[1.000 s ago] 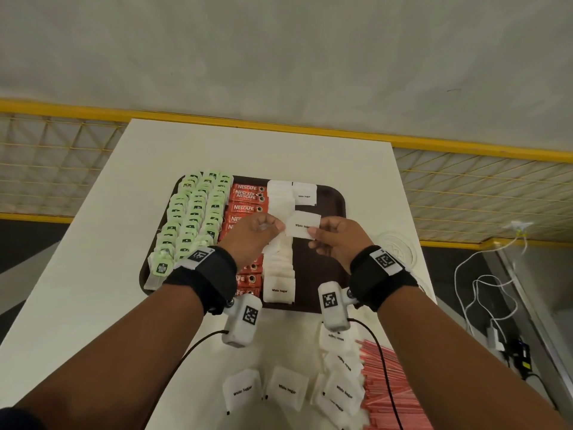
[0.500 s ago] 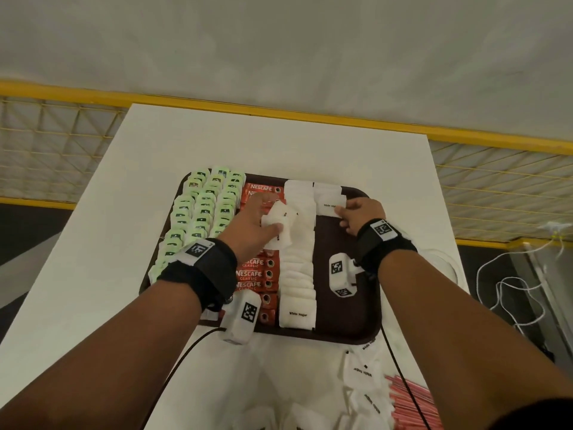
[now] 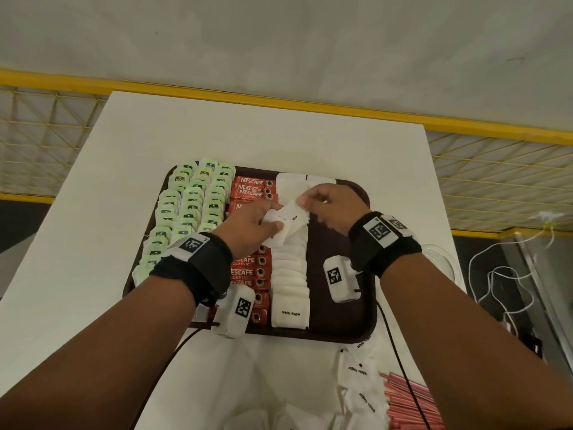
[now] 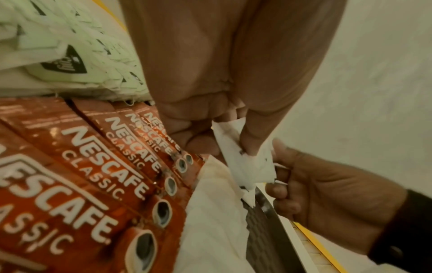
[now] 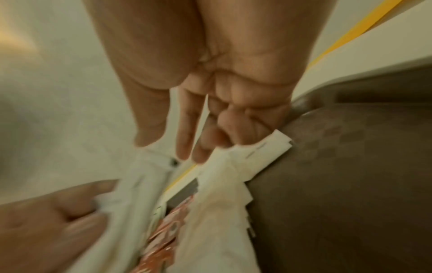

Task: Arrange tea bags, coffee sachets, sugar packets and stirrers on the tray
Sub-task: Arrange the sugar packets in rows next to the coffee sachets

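sugar packets [image 3: 361, 372] that are not yet placed lie loose on the surface [image 3: 93, 212] nearest your body, beside the pink stirrers [image 3: 409, 408] at your right, all still off the tray [image 3: 338, 290].

on the tray, one long column of sugar packets [image 3: 290, 271] runs away from you, its near end showing a "white sugar" label. to its left lie the red coffee sachets [image 3: 248, 265], then the green tea bags [image 3: 186, 212] in rows along the left side. the brown floor to the right of the sugar column is bare apart from a packet or two at the far edge, where a second column [image 3: 321, 181] seems to be starting.

your left hand [image 3: 251, 228] is curled around a small bunch of sugar packets [image 3: 286, 223], thumb pressed on top, held just above the middle of the sugar column. your right hand [image 3: 331, 209] reaches in from the right, fingertips closing on the top corner of the uppermost packet; the left wrist view shows them touching its edge, and the right wrist view is too blurred to confirm a firm pinch.

what matters next is direction: the open slot lies beyond and to the right of the bunch, on your right hand's side, so that hand is the nearer one. the column's long axis runs away from you; set the packet square across it, overlapping its neighbour.
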Demonstrator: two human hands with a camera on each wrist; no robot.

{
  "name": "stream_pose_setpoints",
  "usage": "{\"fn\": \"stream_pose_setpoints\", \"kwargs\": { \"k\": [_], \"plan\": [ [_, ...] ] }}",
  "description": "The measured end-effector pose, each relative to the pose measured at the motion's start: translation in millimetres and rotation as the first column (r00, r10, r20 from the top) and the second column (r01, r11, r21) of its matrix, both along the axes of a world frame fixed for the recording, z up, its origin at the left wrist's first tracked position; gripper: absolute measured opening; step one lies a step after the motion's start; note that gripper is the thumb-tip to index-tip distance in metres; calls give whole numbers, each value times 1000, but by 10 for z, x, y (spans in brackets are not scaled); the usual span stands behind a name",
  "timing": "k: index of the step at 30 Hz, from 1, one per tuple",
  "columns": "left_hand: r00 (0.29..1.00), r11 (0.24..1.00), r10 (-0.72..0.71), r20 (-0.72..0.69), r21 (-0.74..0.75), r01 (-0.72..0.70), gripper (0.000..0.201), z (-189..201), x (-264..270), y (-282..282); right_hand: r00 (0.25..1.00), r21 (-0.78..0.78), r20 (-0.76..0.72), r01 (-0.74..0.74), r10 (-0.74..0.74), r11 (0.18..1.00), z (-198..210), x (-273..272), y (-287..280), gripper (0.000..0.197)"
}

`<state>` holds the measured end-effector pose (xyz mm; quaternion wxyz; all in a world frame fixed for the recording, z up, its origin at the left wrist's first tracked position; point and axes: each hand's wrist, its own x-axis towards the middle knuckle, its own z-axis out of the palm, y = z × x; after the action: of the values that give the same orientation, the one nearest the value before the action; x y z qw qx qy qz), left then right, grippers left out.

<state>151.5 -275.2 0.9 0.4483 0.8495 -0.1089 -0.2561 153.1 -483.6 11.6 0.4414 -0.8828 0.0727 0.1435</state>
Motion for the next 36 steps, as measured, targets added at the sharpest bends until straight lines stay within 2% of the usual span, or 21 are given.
{"fn": "stream_pose_setpoints", "kwargs": {
  "k": [2,4,6,8,10,13,18,21,25,28,31,33,36],
  "plan": [
    [1000,1000,-5,22,-7,6,24,34,2,-61,991,65,-73,-104,108,992,49,-57,48,27],
    [999,1000,22,32,-19,-22,23,63,0,-97,992,122,-93,-75,86,990,12,-75,23,23],
    [997,997,70,44,-35,-68,26,67,8,-89,993,221,-118,39,-13,974,-56,-87,-46,19],
    [993,993,108,51,-43,-106,25,62,18,-67,976,336,-148,200,-159,920,-114,-112,-120,16],
    [990,989,141,28,-52,-140,23,62,15,-43,942,384,-157,334,-295,861,-175,-124,-192,14],
    [982,979,185,-25,-86,-186,25,48,-1,-18,887,344,-175,461,-426,818,-273,-115,-260,13],
    [964,956,261,-52,-126,-266,23,-7,-15,24,827,179,-194,558,-527,810,-482,-16,-262,15],
    [950,938,302,-77,-154,-311,19,-34,-25,66,827,58,-161,552,-538,832,-483,45,-226,18],
    [941,925,325,-92,-175,-336,14,-19,-15,103,870,-187,-104,458,-481,869,-478,92,-239,21],
    [930,904,347,-118,-223,-366,11,11,-17,97,886,-257,-17,444,-463,858,-432,55,-235,26],
    [912,866,366,-188,-289,-407,9,29,-22,69,927,-192,81,376,-367,906,-239,-42,-87,34],
    [903,845,363,-230,-328,-423,9,41,-27,33,968,-47,28,250,-249,967,-99,-116,57,36],
    [918,865,344,-196,-314,-391,12,46,-28,-22,991,169,-93,116,-102,979,9,-206,197,27]
  ]
}}
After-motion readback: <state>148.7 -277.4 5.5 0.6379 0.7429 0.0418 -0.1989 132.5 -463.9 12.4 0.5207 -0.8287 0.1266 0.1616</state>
